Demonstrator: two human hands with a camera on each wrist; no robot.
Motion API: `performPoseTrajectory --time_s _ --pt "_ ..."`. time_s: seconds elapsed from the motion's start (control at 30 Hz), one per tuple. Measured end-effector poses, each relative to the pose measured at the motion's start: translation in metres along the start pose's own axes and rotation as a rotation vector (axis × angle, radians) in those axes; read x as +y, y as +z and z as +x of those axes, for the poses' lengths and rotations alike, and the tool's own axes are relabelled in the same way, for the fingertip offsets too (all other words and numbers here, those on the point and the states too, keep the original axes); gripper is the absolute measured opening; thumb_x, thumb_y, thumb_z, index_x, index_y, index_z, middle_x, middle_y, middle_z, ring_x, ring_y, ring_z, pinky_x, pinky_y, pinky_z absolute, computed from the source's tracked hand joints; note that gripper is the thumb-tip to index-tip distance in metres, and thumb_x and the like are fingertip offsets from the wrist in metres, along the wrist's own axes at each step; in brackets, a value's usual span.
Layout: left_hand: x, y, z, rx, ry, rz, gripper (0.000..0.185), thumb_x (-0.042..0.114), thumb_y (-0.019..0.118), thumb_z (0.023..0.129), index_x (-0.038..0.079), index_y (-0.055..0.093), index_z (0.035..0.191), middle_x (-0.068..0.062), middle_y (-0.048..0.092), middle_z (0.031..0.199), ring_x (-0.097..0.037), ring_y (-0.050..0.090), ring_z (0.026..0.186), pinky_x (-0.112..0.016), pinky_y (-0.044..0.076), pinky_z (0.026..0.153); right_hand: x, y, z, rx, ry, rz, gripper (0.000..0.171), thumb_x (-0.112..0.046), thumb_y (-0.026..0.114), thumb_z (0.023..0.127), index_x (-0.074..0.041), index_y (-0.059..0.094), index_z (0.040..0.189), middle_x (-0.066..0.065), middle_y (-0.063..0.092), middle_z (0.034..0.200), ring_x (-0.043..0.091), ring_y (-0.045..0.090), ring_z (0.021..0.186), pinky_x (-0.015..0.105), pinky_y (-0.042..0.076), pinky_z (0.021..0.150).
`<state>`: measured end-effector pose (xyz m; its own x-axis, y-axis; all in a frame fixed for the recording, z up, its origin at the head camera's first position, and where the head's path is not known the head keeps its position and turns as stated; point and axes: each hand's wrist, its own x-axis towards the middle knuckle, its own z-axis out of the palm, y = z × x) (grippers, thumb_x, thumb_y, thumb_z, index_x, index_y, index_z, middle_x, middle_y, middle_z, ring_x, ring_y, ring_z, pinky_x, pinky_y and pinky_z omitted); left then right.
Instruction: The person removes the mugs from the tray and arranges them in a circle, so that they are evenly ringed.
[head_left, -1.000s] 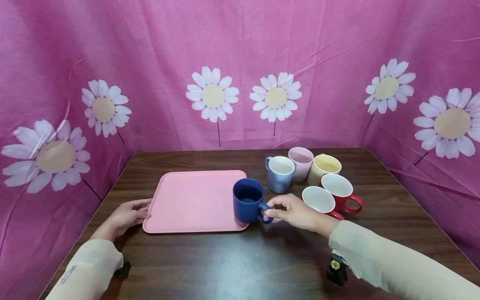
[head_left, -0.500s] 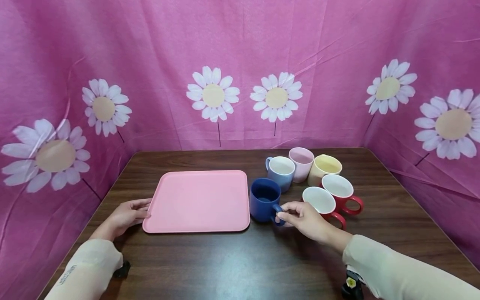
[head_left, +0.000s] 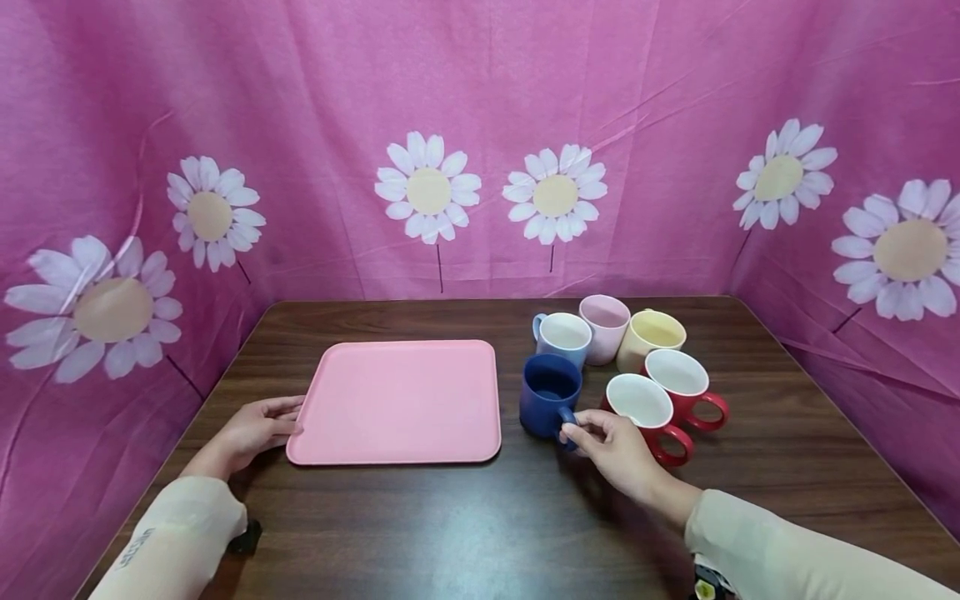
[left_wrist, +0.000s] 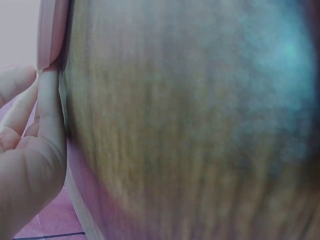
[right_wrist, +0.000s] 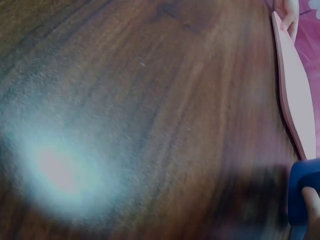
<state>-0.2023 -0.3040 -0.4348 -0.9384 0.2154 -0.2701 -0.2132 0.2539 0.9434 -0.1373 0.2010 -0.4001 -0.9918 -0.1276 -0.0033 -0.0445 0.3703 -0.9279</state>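
Observation:
My right hand (head_left: 622, 450) pinches the handle of a dark blue mug (head_left: 542, 408) between thumb and fingers. The mug stands upright, just right of the pink tray (head_left: 397, 400) and in front of the light blue mug (head_left: 564, 337). In the right wrist view only part of the blue mug (right_wrist: 299, 200) and a fingertip show. At the tray's left edge, my left hand (head_left: 251, 433) holds the rim near the front corner. The left wrist view shows the thumb and fingers of that hand (left_wrist: 35, 135) on either side of the tray's edge (left_wrist: 50, 35).
Behind and to the right stand a pale pink mug (head_left: 603, 329), a yellow mug (head_left: 649, 342) and two red mugs with white insides, one nearer (head_left: 637, 404), one behind (head_left: 678, 375). A pink flowered curtain (head_left: 480, 100) surrounds the wooden table (head_left: 375, 533) at back and sides.
My right hand has carried the blue mug rightward, from over the tray's right edge to beside the tray. My left hand has stayed at the tray's left edge.

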Motion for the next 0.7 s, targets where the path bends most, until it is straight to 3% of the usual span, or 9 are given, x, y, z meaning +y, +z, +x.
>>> performPoseTrajectory --time_s 0.17,0.37,0.7 --pt "-0.001 -0.001 0.001 0.001 -0.009 0.006 0.067 -0.005 0.061 0.088 -0.018 0.022 0.141 -0.035 0.035 0.140 -0.002 0.058 0.096 -0.028 0.052 0.082 0.001 0.003 -0.002 0.097 0.040 -0.082 0.015 -0.015 0.066 0.090 -0.002 0.070 0.096 0.008 0.069 0.086 0.025 0.063 0.076 0.025 0.054 0.071" --pt "-0.001 -0.002 0.001 -0.003 -0.011 0.010 0.066 -0.004 0.061 0.088 -0.017 0.023 0.141 -0.035 0.035 0.140 -0.003 0.058 0.096 -0.028 0.052 0.081 0.003 0.007 -0.004 0.190 0.055 -0.106 0.016 -0.013 0.069 0.088 0.000 0.070 0.098 0.009 0.069 0.083 0.023 0.061 0.071 0.020 0.051 0.066" --pt "-0.001 -0.001 0.001 0.005 -0.021 0.016 0.066 -0.003 0.061 0.089 -0.017 0.024 0.141 -0.035 0.032 0.141 -0.003 0.058 0.095 -0.028 0.052 0.081 0.001 0.012 -0.005 0.263 0.079 -0.120 0.018 -0.013 0.067 0.090 0.002 0.071 0.100 0.011 0.069 0.081 0.017 0.058 0.069 0.019 0.049 0.062"
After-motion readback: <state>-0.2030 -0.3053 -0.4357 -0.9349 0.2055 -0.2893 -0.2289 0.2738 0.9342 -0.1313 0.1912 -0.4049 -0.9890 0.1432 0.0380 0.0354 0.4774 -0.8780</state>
